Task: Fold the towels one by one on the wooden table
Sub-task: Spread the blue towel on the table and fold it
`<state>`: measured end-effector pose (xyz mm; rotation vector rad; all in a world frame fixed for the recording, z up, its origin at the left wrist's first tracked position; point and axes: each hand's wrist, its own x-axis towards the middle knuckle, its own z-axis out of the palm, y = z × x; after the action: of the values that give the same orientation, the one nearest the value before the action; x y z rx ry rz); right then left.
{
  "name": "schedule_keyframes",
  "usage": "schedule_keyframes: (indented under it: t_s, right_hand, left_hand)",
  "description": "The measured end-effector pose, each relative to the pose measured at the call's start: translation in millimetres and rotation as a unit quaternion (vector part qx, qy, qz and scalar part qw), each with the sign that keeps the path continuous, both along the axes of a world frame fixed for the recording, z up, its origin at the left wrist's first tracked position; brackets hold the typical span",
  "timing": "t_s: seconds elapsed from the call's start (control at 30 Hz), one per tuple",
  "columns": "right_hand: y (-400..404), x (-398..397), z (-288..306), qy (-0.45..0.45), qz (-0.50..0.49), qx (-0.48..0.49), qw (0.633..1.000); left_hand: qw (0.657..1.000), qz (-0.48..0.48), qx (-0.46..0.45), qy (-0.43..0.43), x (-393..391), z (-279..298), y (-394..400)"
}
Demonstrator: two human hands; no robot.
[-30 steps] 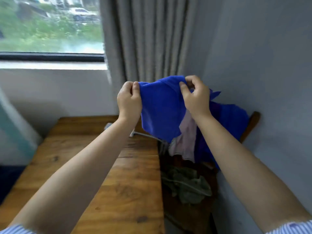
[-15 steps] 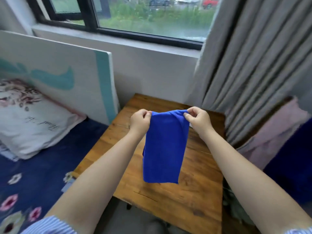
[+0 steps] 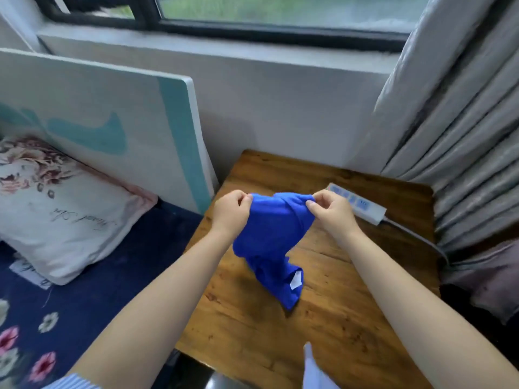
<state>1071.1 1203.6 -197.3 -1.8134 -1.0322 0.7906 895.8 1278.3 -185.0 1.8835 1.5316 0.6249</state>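
A bright blue towel (image 3: 273, 234) hangs bunched between my two hands over the wooden table (image 3: 247, 329). My left hand (image 3: 230, 213) pinches its upper left corner. My right hand (image 3: 331, 211) pinches the upper right corner. The towel's lower end lies crumpled on the tabletop, where a small white label (image 3: 296, 279) shows. A pinkish-grey cloth (image 3: 488, 279) lies at the right edge past the table.
A white power strip (image 3: 358, 204) with its cable lies on the table's far right part. Grey curtains (image 3: 460, 113) hang to the right. To the left is a bed with a floral pillow (image 3: 53, 206) and a white-and-teal headboard (image 3: 112, 116). A window sill runs behind.
The view has tilted further down onto the table. My hands have lowered the blue towel, whose bottom end now rests crumpled on the wood instead of hanging free.
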Motion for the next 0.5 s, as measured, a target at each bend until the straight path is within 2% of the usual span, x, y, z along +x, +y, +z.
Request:
schedule_keyframes:
  t_s: [0.17,0.37,0.43,0.5]
  right_hand:
    - [-25.3,-25.5,-85.3,-0.005,-0.023,-0.174,0.984]
    - [-65.8,-64.5,-144.0,-0.064,-0.057,-0.393,0.915]
    - [-71.1,-74.9,-147.3,-0.109,-0.080,-0.401,0.906]
    - [-69.0,-84.2,-144.4,-0.166,-0.098,-0.360,0.913]
  left_hand:
    - [0.976,-0.057,-0.163,0.130,-10.0,-86.6,-14.8]
    - [0.897,-0.186,-0.317,0.245,-35.3,-155.9,-46.6]
    - [0.900,-0.199,-0.307,0.239,-42.3,-159.1,-46.6]
    - [0.919,-0.180,-0.282,0.211,-47.6,-157.8,-39.2]
